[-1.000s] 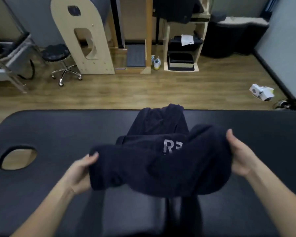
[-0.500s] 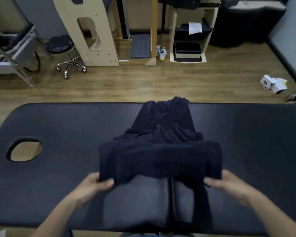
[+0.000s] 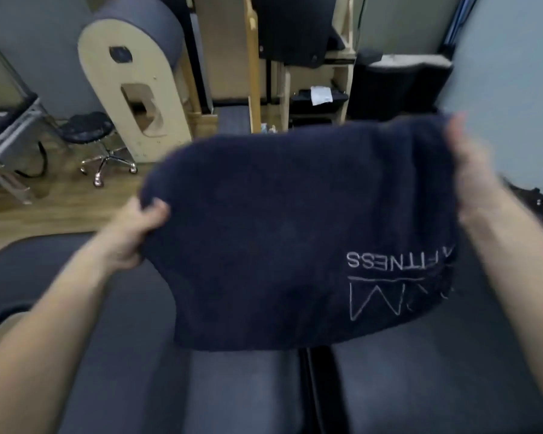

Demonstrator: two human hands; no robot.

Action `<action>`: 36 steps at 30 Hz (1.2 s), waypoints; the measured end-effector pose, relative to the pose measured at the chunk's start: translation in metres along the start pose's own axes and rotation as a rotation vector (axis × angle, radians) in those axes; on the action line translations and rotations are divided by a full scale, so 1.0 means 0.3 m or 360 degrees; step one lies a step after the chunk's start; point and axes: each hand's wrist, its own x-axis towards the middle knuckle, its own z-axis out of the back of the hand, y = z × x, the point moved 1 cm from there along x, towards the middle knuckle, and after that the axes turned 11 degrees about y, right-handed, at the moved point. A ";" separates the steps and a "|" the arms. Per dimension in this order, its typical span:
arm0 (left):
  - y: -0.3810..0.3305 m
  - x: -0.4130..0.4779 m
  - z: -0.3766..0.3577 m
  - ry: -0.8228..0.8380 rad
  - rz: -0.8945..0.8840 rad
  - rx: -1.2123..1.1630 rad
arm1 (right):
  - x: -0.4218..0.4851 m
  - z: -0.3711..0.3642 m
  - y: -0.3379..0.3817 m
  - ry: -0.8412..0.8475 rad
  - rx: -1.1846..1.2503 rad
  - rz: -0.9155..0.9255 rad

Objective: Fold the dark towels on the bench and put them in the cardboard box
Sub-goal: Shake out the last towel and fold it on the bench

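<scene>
**anon1:** where's the dark towel [image 3: 295,239] at right now?

**me:** up in the air over the table [image 3: 91,355], spread out between my two hands. There's upside-down lettering [image 3: 398,264] in its lower right corner.

**anon1:** and the hands?

**me:** my left hand [image 3: 132,233] grips the left edge, thumb curled over the front. My right hand [image 3: 470,170] holds the upper right corner, higher up. It's blurry though, so I can't really make out the fingers.

Dark padded bench [image 3: 107,386]
An oval face hole [image 3: 0,332] opens near the bench's left end; wooden floor [image 3: 44,214] shows beyond the bench's far edge.
</scene>
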 end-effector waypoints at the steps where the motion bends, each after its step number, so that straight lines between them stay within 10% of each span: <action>1: -0.024 -0.018 -0.157 0.0223 0.0379 0.0209 | 0.005 -0.007 -0.058 -0.0051 -0.0222 -0.0268; 6: 0.081 -0.095 -0.215 0.0417 0.0857 0.0219 | -0.118 0.050 -0.286 0.0305 -0.0531 -0.1298; 12: 0.008 -0.101 -0.136 0.0429 0.0225 -0.0898 | -0.107 0.193 -0.197 0.0504 0.0789 -0.0607; 14: 0.070 -0.126 -0.160 0.0169 0.0614 -0.0282 | -0.127 0.199 -0.271 0.0361 0.0478 -0.0760; 18: 0.118 -0.213 -0.235 0.0480 0.0839 0.0157 | -0.245 0.132 -0.396 0.0658 -0.0055 -0.1076; 22: 0.007 -0.147 -0.116 0.0284 0.0073 -0.0352 | -0.177 0.135 -0.161 0.0596 0.0360 -0.0367; 24: 0.020 -0.124 -0.057 0.0062 0.0150 -0.0555 | -0.134 0.127 -0.094 0.0717 0.0732 -0.0245; 28: 0.038 -0.081 -0.247 0.0312 0.0505 0.0509 | -0.098 0.068 -0.260 0.0282 -0.0676 -0.0517; 32: -0.020 -0.070 -0.285 0.0306 0.0547 0.0671 | -0.092 0.058 -0.274 0.0154 -0.0648 -0.0550; 36: -0.395 -0.013 -0.311 0.0125 -0.0026 0.0458 | -0.027 0.089 0.054 -0.0031 -0.0405 -0.0219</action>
